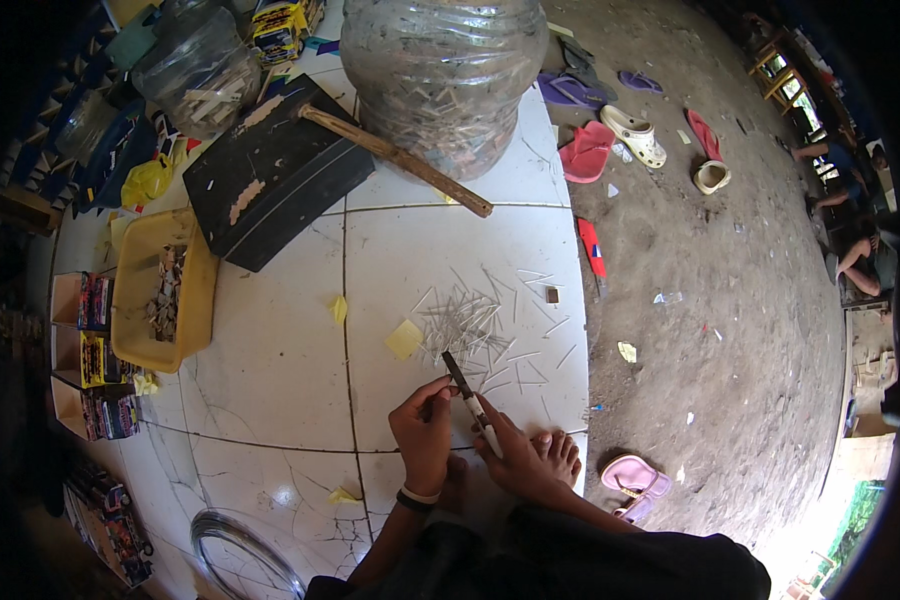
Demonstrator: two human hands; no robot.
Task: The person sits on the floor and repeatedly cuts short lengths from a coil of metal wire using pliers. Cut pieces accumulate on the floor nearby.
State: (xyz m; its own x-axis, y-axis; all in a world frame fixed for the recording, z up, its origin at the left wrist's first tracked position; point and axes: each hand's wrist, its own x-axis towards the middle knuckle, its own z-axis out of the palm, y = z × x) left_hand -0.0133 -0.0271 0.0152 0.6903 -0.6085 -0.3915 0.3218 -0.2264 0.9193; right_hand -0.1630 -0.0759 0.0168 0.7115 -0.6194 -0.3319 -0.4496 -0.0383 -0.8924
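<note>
My right hand (518,458) is closed round a slim tool (478,411) with a white handle and a dark, narrow blade-like end that points up and away. My left hand (422,437) is pinched beside the tool's dark part; whatever sits between its fingertips is too small to name. Just beyond both hands lies a loose heap of thin, pale, short pieces (460,325), like cut wire or fine sticks, on the white tiled surface (270,385). A yellow paper square (404,340) touches the heap's left side. At its right rests a small brown block (552,295).
A bare foot (558,452) is beside my right hand. Farther off stand a big clear plastic container (445,70) and a black case (280,165) under a wooden stick (400,160). Leftward are a yellow tub (195,310) and a wire coil (198,550). Sandals (635,475) lie on the floor.
</note>
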